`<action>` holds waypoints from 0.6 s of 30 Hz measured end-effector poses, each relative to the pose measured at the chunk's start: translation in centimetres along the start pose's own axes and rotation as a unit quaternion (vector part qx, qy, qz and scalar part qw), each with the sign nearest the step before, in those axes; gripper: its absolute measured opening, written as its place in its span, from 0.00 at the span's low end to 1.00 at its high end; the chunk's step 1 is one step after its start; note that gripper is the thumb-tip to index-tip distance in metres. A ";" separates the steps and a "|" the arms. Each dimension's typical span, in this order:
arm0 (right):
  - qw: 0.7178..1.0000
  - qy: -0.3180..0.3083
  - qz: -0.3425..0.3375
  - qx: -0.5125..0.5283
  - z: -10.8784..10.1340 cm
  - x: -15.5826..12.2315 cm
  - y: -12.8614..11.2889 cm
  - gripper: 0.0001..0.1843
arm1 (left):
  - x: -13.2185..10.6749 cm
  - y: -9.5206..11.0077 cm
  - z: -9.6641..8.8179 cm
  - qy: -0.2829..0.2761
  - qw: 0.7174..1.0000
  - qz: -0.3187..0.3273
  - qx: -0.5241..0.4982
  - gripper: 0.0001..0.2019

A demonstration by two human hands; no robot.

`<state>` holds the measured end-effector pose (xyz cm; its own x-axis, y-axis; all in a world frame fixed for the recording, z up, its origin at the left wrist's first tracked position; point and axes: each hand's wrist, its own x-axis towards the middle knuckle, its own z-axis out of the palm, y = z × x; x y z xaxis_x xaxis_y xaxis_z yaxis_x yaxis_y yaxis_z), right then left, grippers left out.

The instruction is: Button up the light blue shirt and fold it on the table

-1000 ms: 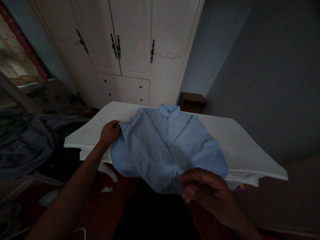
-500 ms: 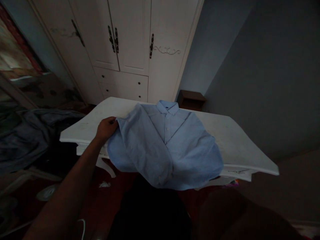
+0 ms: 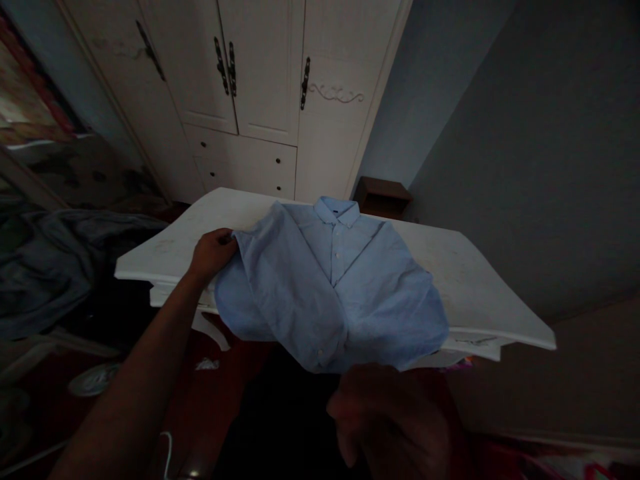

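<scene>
A light blue button-up shirt (image 3: 300, 287) lies front up on the white table (image 3: 450, 267), its collar toward the wardrobe. Both sleeves are folded in across the front, and the lower hem hangs over the near table edge. At the shirt's left side, my left hand (image 3: 213, 253) pinches the cloth between thumb and fingers. My right hand (image 3: 390, 420) hovers low in front of the hanging hem, near my body. It is dark and blurred, so its fingers cannot be made out clearly, and I see no cloth in it.
A white wardrobe (image 3: 265, 73) with dark handles stands behind the table. A small brown cabinet (image 3: 384, 190) sits at the back right. Grey clothing (image 3: 45, 267) is heaped at the left. A white hook-shaped thing (image 3: 167, 450) lies on the red floor.
My right hand has come inward and up toward the shirt's hem from the lower right. My left hand keeps its pinch on the shirt's left side. The view has shifted slightly.
</scene>
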<state>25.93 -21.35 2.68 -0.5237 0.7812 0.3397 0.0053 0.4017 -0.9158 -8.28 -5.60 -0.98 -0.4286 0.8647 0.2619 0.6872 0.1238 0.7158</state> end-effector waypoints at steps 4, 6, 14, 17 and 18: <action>0.985 0.048 0.162 -0.030 0.8 -0.6 5.5 0.20 | 0.1 0.0 0.0 -0.008 1.000 0.003 0.028 0.15; 0.970 0.060 0.227 -0.066 0.6 -2.0 9.0 0.24 | 0.0 0.0 0.0 -0.004 1.000 0.011 0.027 0.15; 0.916 0.182 0.357 0.006 0.3 -7.7 19.4 0.28 | 0.1 -0.3 0.2 0.013 0.999 0.034 -0.006 0.15; 0.902 0.228 0.336 0.144 1.1 -7.2 20.6 0.33 | 0.2 -0.5 0.4 0.024 0.999 0.037 -0.024 0.16; 0.892 0.237 0.334 0.190 1.3 -6.7 20.6 0.31 | 0.2 -0.5 0.4 0.025 0.998 0.039 -0.031 0.16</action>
<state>28.40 -18.93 -18.75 -0.0931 0.9359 -0.3397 -0.1548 -0.3506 -0.9236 -8.49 -5.23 -1.58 -0.4052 0.8452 0.3484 0.6827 0.0263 0.7302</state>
